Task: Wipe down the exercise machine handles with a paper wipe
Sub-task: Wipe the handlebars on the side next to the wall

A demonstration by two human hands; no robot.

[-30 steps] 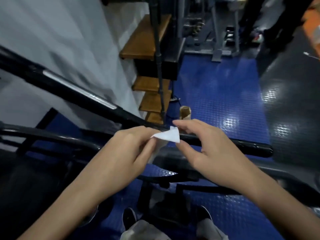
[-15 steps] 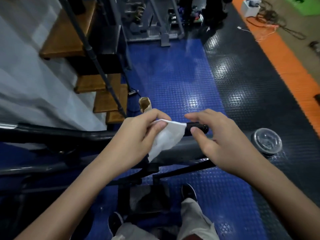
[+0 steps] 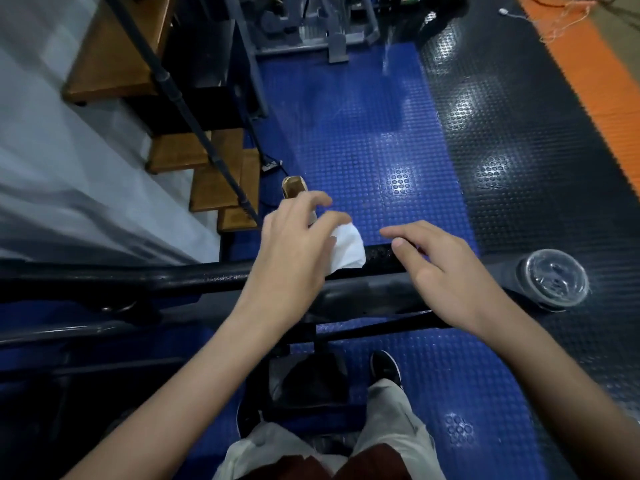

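Observation:
A black textured machine handle (image 3: 377, 259) runs across the middle of the head view, ending near my right hand. My left hand (image 3: 291, 251) holds a white paper wipe (image 3: 346, 251) under its palm and fingers, against the handle. My right hand (image 3: 440, 271) hovers over the handle's right end with fingers relaxed and spread, holding nothing. Whether it touches the bar I cannot tell.
Wooden stair steps (image 3: 214, 174) with a black rail stand at the left by a white wall. A clear plastic cup lid (image 3: 554, 277) lies on the black studded floor at the right. A small brown object (image 3: 292, 187) sits beyond my left hand. My shoes (image 3: 386, 368) stand on blue matting below.
My right hand let go of the wipe and moved right over the handle end. My left hand brought the wipe down onto the handle. The view tilted right and down.

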